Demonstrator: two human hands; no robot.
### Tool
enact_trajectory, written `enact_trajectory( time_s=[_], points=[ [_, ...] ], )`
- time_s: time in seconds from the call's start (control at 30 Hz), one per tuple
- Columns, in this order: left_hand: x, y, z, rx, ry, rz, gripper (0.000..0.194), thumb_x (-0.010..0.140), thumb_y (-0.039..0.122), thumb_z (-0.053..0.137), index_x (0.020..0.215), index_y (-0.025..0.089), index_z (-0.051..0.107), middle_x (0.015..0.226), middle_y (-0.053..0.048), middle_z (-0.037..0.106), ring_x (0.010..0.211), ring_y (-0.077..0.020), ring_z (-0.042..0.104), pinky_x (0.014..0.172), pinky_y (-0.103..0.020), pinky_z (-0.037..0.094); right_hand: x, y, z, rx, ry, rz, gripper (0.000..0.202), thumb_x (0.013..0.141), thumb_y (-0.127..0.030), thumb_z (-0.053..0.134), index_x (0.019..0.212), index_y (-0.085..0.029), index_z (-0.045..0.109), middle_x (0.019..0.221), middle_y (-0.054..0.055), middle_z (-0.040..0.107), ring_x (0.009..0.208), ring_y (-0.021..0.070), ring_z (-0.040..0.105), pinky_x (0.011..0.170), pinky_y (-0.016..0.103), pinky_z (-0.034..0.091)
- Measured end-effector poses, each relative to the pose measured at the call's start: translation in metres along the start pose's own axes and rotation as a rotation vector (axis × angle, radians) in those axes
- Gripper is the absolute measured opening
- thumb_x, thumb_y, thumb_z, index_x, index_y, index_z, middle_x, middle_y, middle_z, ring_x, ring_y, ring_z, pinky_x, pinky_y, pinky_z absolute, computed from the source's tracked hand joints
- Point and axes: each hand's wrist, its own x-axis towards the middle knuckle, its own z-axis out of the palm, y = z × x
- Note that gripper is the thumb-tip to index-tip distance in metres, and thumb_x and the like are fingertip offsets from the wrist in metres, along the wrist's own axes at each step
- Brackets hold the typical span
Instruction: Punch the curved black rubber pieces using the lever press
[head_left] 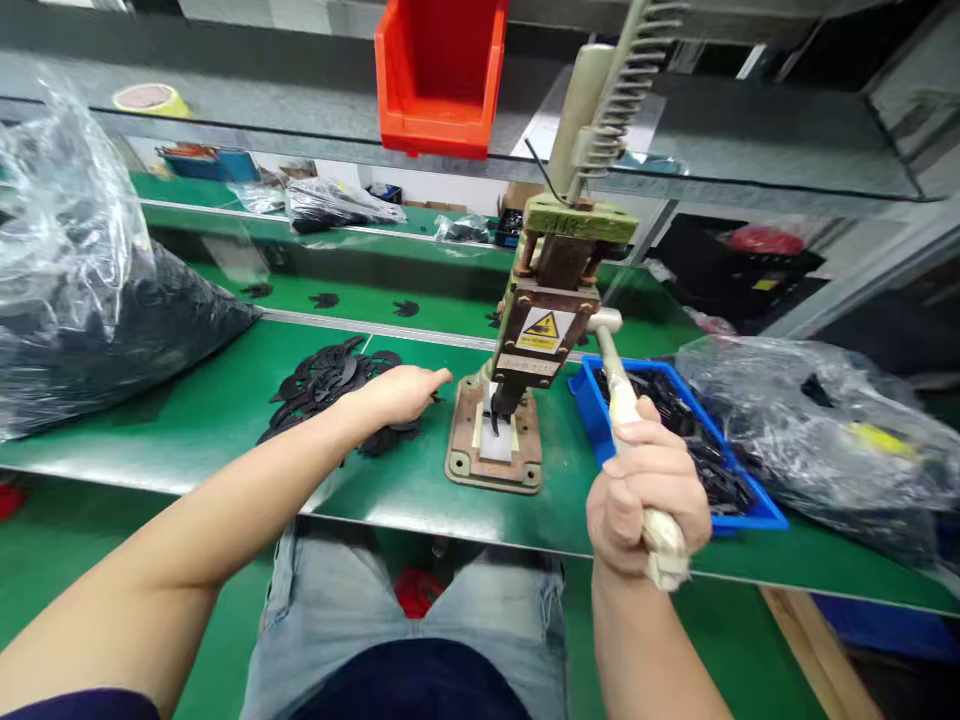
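My right hand [649, 490] is wrapped round the pale taped lever [616, 385] of a hand press [546, 300]. Left of the press, my left hand [409, 392] is closed, thumb toward the press, with a small dark bit at its fingertips that I cannot make out. A heap of flat black parts [322, 380] lies beside and partly behind that hand. Under the press head, a small black piece [495, 415] sits at the light metal plate [496, 442] on the brown base [461, 465].
A blue tray [765, 512] of black parts stands right of the press. Plastic bags bulge at the far left [97, 300] and right [825, 430]. Behind, several black pieces lie on a green strip [345, 275]. An orange bin [439, 125] hangs above at the shelf [300, 110].
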Motion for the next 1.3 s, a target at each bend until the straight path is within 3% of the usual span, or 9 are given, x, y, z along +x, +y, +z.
enact_trajectory(
  time_s=[0.17,0.27,0.33,0.5,0.67,0.9,1.1,1.3],
  points=[
    [-0.009,0.016,0.030,-0.320,0.032,0.019,0.027,0.091,0.021,0.061,0.118,0.024,0.065,0.103,-0.007,0.078,0.099,-0.0259,0.074,0.083,-0.032,0.054,-0.002,0.000,0.000,-0.015,0.007,0.013,0.022,0.090,-0.034,0.068,0.073,-0.024,0.058,0.072,-0.001,0.061,0.091,0.0207,0.069,0.111,0.064,0.053],
    [-0.010,0.021,0.052,-0.615,0.133,-0.103,0.017,0.092,0.034,0.066,0.106,0.024,0.067,0.092,-0.002,0.077,0.085,-0.0215,0.073,0.074,-0.028,0.053,-0.002,-0.001,-0.002,-0.029,-0.006,0.017,0.022,0.090,-0.036,0.068,0.073,-0.025,0.058,0.071,-0.001,0.061,0.089,0.0214,0.069,0.110,0.065,0.054],
    [-0.010,0.021,0.060,-0.763,0.167,-0.195,0.021,0.092,0.043,0.067,0.096,0.022,0.068,0.081,-0.001,0.073,0.077,-0.0202,0.072,0.068,-0.027,0.051,-0.002,-0.001,-0.002,-0.036,-0.011,0.020,0.023,0.090,-0.037,0.067,0.073,-0.026,0.058,0.070,-0.001,0.060,0.089,0.0215,0.069,0.110,0.065,0.055],
    [-0.004,0.026,0.047,-1.077,0.122,-0.250,0.033,0.090,0.051,0.070,0.091,0.019,0.062,0.077,0.001,0.069,0.059,-0.0147,0.067,0.054,-0.023,0.044,-0.003,-0.001,-0.001,-0.032,0.009,0.030,0.025,0.090,-0.037,0.066,0.071,-0.025,0.055,0.071,-0.003,0.060,0.091,0.0204,0.069,0.111,0.066,0.054],
    [0.015,0.045,0.036,-1.281,0.094,-0.229,0.038,0.083,0.049,0.080,0.084,0.018,0.058,0.069,0.002,0.066,0.049,-0.0086,0.055,0.048,-0.020,0.042,-0.002,-0.002,-0.001,-0.044,0.005,0.045,0.025,0.090,-0.036,0.066,0.070,-0.026,0.055,0.070,-0.002,0.059,0.090,0.0209,0.069,0.111,0.065,0.054],
    [0.037,0.049,0.054,-1.406,0.092,-0.246,0.039,0.079,0.045,0.086,0.082,0.015,0.061,0.067,0.000,0.069,0.045,-0.0074,0.056,0.047,-0.020,0.044,-0.001,-0.002,0.001,-0.025,0.012,0.014,0.025,0.090,-0.037,0.067,0.072,-0.024,0.056,0.071,-0.002,0.060,0.089,0.0215,0.068,0.109,0.066,0.053],
    [0.039,0.042,0.053,-1.385,-0.001,-0.243,0.039,0.081,0.046,0.085,0.077,0.014,0.064,0.062,0.000,0.067,0.047,-0.0088,0.059,0.047,-0.019,0.048,-0.003,-0.003,0.002,-0.034,0.042,0.049,0.026,0.089,-0.036,0.067,0.071,-0.025,0.053,0.071,-0.003,0.058,0.088,0.0196,0.067,0.109,0.063,0.054],
    [0.041,0.042,0.053,-1.343,-0.011,-0.288,0.040,0.082,0.047,0.085,0.074,0.016,0.061,0.059,0.001,0.065,0.046,-0.0085,0.058,0.045,-0.018,0.047,-0.002,-0.003,0.001,-0.047,0.016,0.058,0.029,0.090,-0.038,0.067,0.070,-0.024,0.052,0.070,-0.003,0.057,0.088,0.0200,0.067,0.109,0.062,0.054]
  ],
)
